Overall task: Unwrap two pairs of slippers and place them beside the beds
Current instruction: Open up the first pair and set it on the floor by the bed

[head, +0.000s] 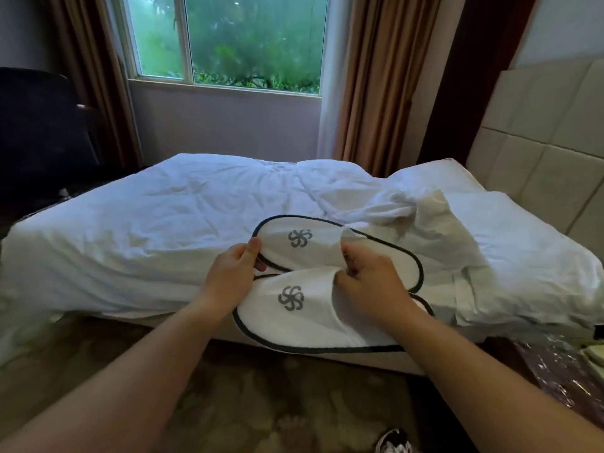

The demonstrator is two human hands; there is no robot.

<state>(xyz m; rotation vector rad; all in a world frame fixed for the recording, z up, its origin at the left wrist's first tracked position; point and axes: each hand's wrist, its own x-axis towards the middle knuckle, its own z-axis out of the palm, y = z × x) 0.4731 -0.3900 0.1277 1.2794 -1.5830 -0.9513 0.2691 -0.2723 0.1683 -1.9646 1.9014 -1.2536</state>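
Two bare forearms enter from the lower edge of the view, above a patterned carpet (268, 397) on which a dark-and-white shoe (394, 444) shows at the bottom margin. The left hand (232, 279) is closed in a pinch, thumb on top, on the dark-trimmed toe rim of the far slipper (327, 246); the right hand (369, 282) is curled with its fingers gathered into the white fabric where the upper of the near slipper (294, 308) meets the far one, though which of the two it has hold of cannot be told. Both slippers are white with a dark border and a grey pinwheel emblem; they lie flat, side by side and overlapping, held between the hands over the near edge of the bed (130, 230), the near slipper overhanging the mattress side toward the floor. No wrapper covers this pair, so its unwrapping appears done. Crinkled clear plastic (555, 361) lies at lower right, well apart from the hands; whether it is the discarded wrap cannot be confirmed. A rumpled pillow (523, 243) lies to the right, by the padded headboard (539, 132). Judged from this view, the pair is not yet set on the floor beside the bed. A second pair is not visible, nor a second bed, so roughly half or more of the task seems to remain.
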